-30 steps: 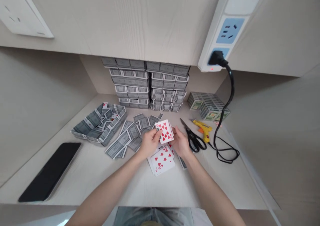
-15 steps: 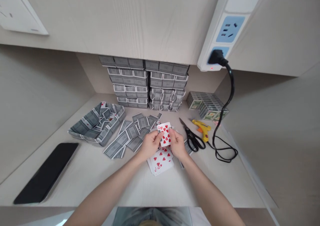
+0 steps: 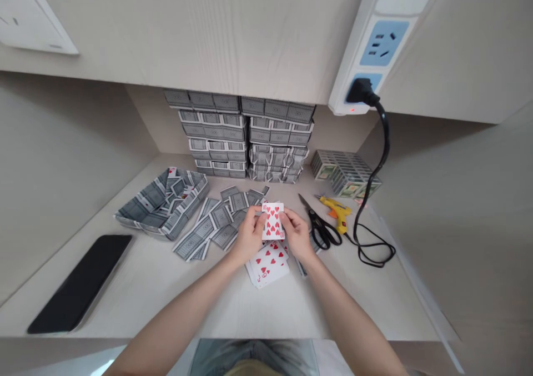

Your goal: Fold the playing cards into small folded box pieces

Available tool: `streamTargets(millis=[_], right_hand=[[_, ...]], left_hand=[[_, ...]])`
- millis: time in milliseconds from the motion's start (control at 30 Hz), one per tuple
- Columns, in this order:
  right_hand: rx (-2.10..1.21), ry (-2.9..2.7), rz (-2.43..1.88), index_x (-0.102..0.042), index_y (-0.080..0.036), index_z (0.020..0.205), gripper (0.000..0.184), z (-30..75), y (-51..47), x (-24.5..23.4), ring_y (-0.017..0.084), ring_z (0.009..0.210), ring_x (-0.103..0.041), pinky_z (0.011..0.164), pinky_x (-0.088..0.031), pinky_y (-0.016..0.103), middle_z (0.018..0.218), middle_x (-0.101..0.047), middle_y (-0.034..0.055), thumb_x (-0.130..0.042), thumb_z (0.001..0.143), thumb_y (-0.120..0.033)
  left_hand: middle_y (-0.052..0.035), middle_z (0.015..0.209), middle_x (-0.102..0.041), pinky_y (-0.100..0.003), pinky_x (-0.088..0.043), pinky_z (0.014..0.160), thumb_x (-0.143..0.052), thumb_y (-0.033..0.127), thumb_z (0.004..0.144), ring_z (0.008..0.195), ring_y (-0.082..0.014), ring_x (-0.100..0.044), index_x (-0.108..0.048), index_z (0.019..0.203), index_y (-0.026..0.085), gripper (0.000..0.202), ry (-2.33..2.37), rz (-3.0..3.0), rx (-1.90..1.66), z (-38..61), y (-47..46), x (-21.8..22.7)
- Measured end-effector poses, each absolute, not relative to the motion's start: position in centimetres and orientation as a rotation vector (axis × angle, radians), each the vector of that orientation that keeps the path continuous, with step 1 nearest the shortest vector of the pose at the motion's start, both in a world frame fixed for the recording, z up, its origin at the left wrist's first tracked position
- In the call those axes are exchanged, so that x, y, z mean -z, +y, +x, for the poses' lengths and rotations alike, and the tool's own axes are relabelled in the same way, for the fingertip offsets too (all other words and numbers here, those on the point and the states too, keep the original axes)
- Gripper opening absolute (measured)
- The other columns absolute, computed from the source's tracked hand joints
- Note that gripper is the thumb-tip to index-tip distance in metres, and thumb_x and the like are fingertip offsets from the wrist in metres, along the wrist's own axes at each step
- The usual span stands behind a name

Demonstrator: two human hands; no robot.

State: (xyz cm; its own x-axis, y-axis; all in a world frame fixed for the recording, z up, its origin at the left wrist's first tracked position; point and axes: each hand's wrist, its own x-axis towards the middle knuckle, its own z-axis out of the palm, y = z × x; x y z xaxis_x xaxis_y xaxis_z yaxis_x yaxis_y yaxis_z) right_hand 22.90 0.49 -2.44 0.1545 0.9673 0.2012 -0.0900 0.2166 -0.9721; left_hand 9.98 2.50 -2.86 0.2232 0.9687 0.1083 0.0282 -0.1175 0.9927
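Between my two hands a playing card (image 3: 272,221), the ten of hearts, is held face up. My left hand (image 3: 249,234) grips its left edge, thumb on top. On the opposite edge my right hand (image 3: 297,234) pinches it the same way. Below the held card lies a pile of face-up cards (image 3: 268,266) with heart pips showing. Folded and loose cards with grey patterned backs (image 3: 222,219) are spread to the left of my hands. Whether more than one card is in my grip, I cannot tell.
An open tray made of cards (image 3: 179,220) stands at left, a black phone-like slab (image 3: 81,284) nearer. Behind are stacked card-built boxes (image 3: 245,137). At right lie black scissors (image 3: 322,229), a yellow glue gun (image 3: 338,212) and a block of small packs (image 3: 345,173); a cable (image 3: 387,137) hangs there.
The ten of hearts has turned from tilted to nearly straight between my hands. Both hands still hold it in about the same place.
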Motion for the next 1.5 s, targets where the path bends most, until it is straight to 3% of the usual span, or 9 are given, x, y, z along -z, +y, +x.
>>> streamTargets(millis=[100, 433, 700, 1033, 1500], right_hand=[[-1.019, -1.123, -1.030, -0.062, -0.019, 0.097, 0.028, 22.7, 0.4, 2.5, 0.018, 0.075, -0.057, 0.070, -0.045, 0.029, 0.086, -0.064, 0.0042, -0.053, 0.079, -0.039], [-1.214, -1.011, -0.918, -0.055, -0.022, 0.094, 0.022, 22.2, 0.0, 2.1, 0.011, 0.054, -0.050, 0.052, -0.040, 0.022, 0.069, -0.058, -0.0018, -0.058, 0.077, -0.037], [-1.097, -1.078, -1.011, -0.054, -0.020, 0.088, 0.021, 22.2, 0.1, 2.5, 0.013, 0.056, -0.048, 0.054, -0.038, 0.024, 0.067, -0.055, -0.0015, -0.053, 0.078, -0.038], [-1.127, -1.039, -0.971, -0.052, -0.022, 0.090, 0.018, 21.9, -0.1, 2.2, 0.013, 0.055, -0.047, 0.053, -0.036, 0.024, 0.066, -0.054, -0.0026, -0.053, 0.079, -0.035], [-1.146, -1.002, -1.002, -0.054, -0.022, 0.084, 0.013, 21.8, -0.1, 2.3, 0.012, 0.053, -0.045, 0.050, -0.037, 0.023, 0.063, -0.051, -0.0035, -0.053, 0.077, -0.033]], left_hand=[[0.0060, 0.057, -0.051, -0.018, -0.035, 0.044, -0.044, 0.037, 0.083, 0.046, -0.0086, -0.045, -0.042, 0.089, 0.021, 0.018, 0.998, 1.377, -1.127, 9.9, 2.4, 2.5], [0.0047, 0.066, -0.051, -0.021, -0.038, 0.055, -0.044, 0.027, 0.079, 0.058, -0.0098, -0.046, -0.048, 0.086, 0.019, 0.011, 0.926, 1.294, -1.156, 9.6, 2.6, 1.5], [0.0058, 0.059, -0.045, -0.020, -0.034, 0.053, -0.045, 0.027, 0.079, 0.053, -0.0097, -0.040, -0.045, 0.080, 0.019, 0.008, 0.968, 1.329, -1.168, 9.4, 2.8, 1.9], [0.0045, 0.061, -0.049, -0.021, -0.036, 0.054, -0.046, 0.033, 0.079, 0.054, -0.0099, -0.043, -0.047, 0.082, 0.019, 0.015, 0.940, 1.298, -1.188, 9.6, 2.5, 1.8], [0.0026, 0.069, -0.054, -0.022, -0.038, 0.061, -0.046, 0.023, 0.075, 0.063, -0.0118, -0.048, -0.052, 0.075, 0.019, 0.007, 0.984, 1.205, -1.259, 9.9, 2.3, 1.8]])
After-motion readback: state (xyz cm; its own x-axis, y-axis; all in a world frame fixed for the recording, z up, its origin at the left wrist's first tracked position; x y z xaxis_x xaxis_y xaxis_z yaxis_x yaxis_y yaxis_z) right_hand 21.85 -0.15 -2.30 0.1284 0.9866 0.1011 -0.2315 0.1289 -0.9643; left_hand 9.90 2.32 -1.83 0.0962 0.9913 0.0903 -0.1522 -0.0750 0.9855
